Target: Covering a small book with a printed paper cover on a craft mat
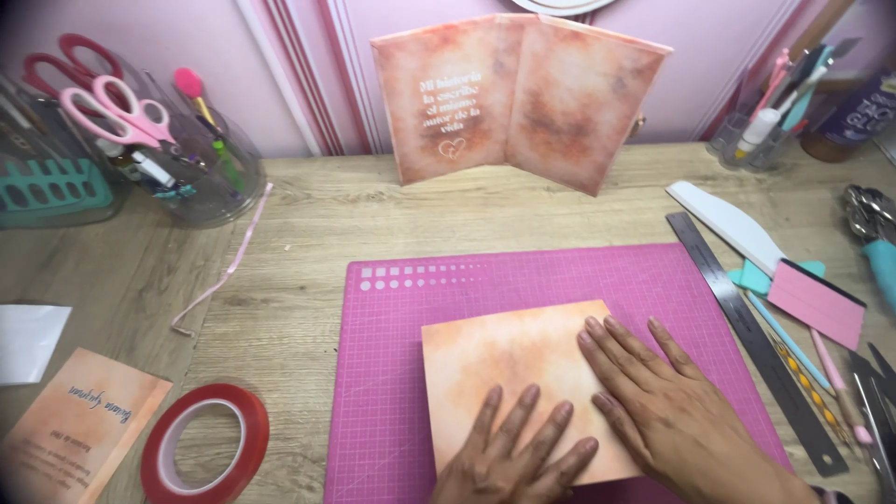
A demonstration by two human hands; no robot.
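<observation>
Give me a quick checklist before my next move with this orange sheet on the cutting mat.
1. Orange sheet lies wholly on the pink cutting mat: ok.
2. Left hand flat on the sheet: ok.
3. Right hand flat on its right edge: ok.
4. Steel ruler beside the mat: ok.
5. Red tape roll left of the mat: ok.
6. Sheet edges square to the mat grid: cannot tell.

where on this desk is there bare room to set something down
Bare wood lies between the pink cutting mat and the standing folded cover, and left of the mat beside the tape roll. The right edge is crowded with the ruler and tools.
</observation>
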